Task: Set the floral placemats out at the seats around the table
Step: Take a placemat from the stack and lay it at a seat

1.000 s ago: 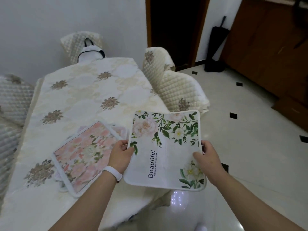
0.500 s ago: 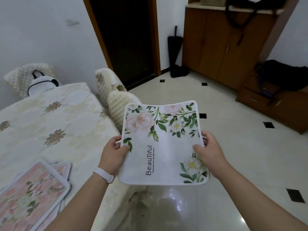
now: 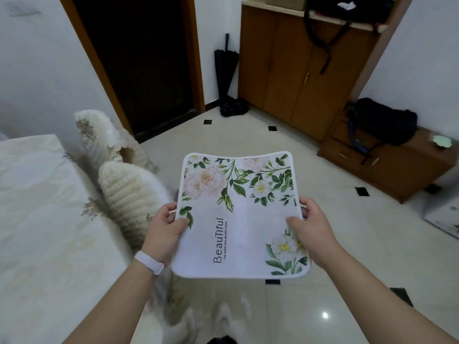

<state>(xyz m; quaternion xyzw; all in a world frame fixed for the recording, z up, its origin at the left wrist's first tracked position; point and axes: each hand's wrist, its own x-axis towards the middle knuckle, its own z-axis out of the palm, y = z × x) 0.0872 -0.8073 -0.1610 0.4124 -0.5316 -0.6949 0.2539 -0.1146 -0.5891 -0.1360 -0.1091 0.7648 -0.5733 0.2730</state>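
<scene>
Holding a white rectangular fabric placemat printed with pink and white flowers, green leaves and the word "Beautiful" (image 3: 238,219), a person keeps it level in the air above the pale tiled floor (image 3: 323,294). It is just right of the cream cloth-covered counter (image 3: 37,219) and not touching it.

The left hand (image 3: 164,227), with a white wristband (image 3: 149,261), pinches the mat's left edge, thumb on top. The right hand (image 3: 313,229) pinches the right edge the same way. Most of the fingers (image 3: 306,202) curl under the mat and are hidden by it.

The counter is cut off by the left border, so only its near corner shows. Two cream quilted chair covers (image 3: 129,192) beside it are smeared by blur. A pale shape below the mat, at the bottom of the view, is too blurred to identify.

Compared with a moment ago, the view has swung right. The pink floral mats lying on the counter are no longer visible. The mat, earlier over the counter's edge, is now clear of it. A brown wooden cabinet (image 3: 293,70), a black umbrella (image 3: 224,68) and a black bag (image 3: 382,122) fill the background.
</scene>
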